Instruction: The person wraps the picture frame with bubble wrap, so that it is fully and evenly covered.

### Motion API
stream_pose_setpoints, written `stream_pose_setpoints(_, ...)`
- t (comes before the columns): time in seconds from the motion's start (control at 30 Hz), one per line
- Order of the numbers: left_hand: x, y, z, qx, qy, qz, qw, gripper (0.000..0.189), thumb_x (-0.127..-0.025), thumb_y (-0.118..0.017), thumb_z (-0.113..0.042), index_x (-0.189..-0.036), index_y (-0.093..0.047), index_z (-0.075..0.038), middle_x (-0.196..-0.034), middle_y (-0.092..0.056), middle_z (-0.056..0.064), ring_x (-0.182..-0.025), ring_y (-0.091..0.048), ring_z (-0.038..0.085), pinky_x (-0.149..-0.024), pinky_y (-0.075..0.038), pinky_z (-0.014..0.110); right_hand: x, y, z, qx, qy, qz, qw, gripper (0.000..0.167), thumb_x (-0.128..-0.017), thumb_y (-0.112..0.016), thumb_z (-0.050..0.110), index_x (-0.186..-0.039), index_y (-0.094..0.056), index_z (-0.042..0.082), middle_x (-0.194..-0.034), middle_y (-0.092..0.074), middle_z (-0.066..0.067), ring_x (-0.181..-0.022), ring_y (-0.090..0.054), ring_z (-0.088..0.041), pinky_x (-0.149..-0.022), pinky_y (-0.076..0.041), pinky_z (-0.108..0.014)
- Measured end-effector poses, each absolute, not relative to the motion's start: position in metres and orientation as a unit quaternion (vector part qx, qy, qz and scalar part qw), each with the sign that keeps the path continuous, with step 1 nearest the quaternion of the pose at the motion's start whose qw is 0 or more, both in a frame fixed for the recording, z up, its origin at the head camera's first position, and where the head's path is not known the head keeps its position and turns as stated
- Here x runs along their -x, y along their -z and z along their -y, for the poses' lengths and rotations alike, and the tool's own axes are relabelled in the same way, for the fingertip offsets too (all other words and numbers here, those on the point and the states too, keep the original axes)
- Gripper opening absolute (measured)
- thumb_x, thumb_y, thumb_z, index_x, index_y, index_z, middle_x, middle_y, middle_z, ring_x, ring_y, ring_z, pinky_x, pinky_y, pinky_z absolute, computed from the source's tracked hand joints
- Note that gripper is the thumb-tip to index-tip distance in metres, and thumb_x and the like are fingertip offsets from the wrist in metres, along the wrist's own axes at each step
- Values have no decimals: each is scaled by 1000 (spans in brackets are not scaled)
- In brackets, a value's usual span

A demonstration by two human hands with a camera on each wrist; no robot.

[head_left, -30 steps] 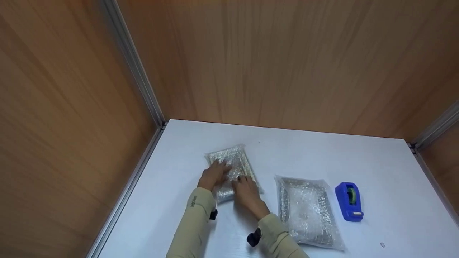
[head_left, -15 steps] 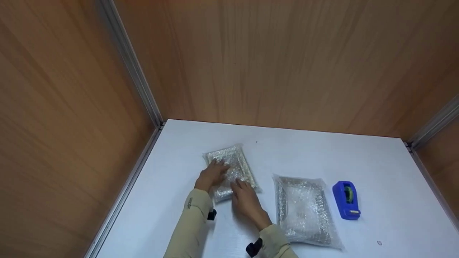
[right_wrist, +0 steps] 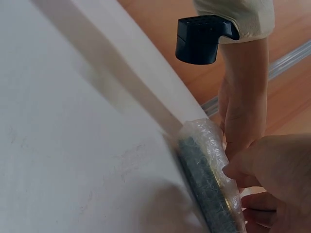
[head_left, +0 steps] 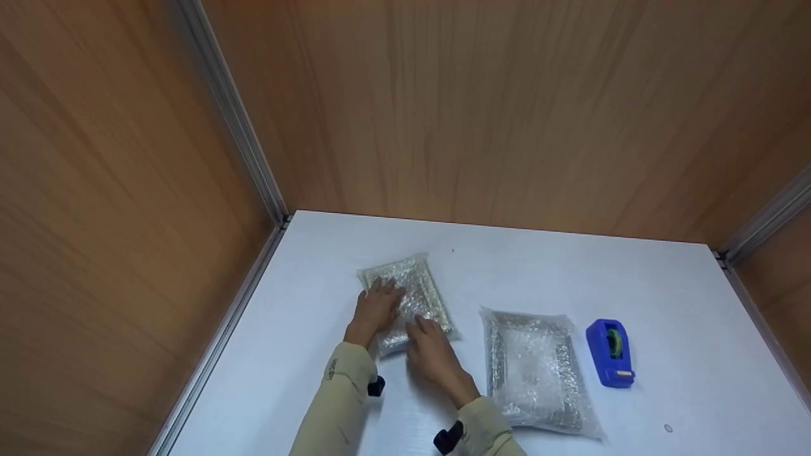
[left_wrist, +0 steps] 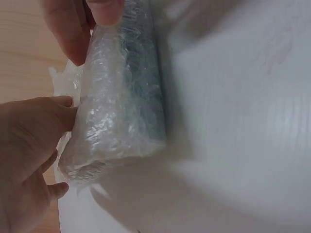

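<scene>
A flat bubble-wrapped packet lies tilted on the white table, left of centre. On its left part my left hand rests with fingers spread. My right hand touches the wrap near its lower right edge, fingers fairly straight. Seen in the left wrist view, the wrapped packet has a dark side under the clear wrap, with my left hand along its left end. The right wrist view shows my right hand against the packet, partly covering it; what is inside is hard to make out.
A second, larger bubble-wrap packet lies right of my right hand. Beyond it stands a blue tape dispenser with a green roll. A small clear scrap lies nearer the front. Wooden panels close off the back and sides.
My left fingers have spread out a little on the wrap. My right fingers have straightened slightly at the packet's near edge. The packet stays in about the same place.
</scene>
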State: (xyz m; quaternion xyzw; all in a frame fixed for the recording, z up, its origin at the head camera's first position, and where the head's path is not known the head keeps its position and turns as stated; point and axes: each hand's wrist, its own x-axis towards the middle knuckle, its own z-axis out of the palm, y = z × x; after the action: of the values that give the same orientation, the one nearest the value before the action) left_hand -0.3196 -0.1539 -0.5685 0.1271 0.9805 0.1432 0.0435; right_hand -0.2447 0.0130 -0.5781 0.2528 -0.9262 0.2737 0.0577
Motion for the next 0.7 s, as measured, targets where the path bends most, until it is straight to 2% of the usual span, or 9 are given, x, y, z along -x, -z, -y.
stream_pose_setpoints(0.13,318,570,155,-122,-164,-978,29,47,-94,-60,-17,-139,-50,-19,-153,-36,10,-143,-26,37,-110,-28,63,245,578,-12,-260,-267,925,78,40,-88,-60,8,-126,-59,-2,-131,-53,-25,-122,-50,-38,-103,-43,-47)
stream_pose_setpoints(0.53,314,570,155,-114,-206,-971,-48,42,-97,-51,-13,-138,-50,-13,-148,-41,15,-137,-36,41,-106,-34,61,246,577,-11,-263,-289,915,99,36,-87,-59,5,-122,-62,-1,-131,-54,-23,-123,-50,-38,-104,-43,-47)
stream_pose_setpoints(0.7,311,567,155,-81,-268,-956,-88,43,-95,-53,-9,-138,-51,-11,-146,-44,18,-136,-36,43,-108,-32,61,246,574,-14,-244,-331,905,104,30,-91,-59,8,-120,-64,0,-129,-56,-21,-122,-51,-36,-104,-43,-46)
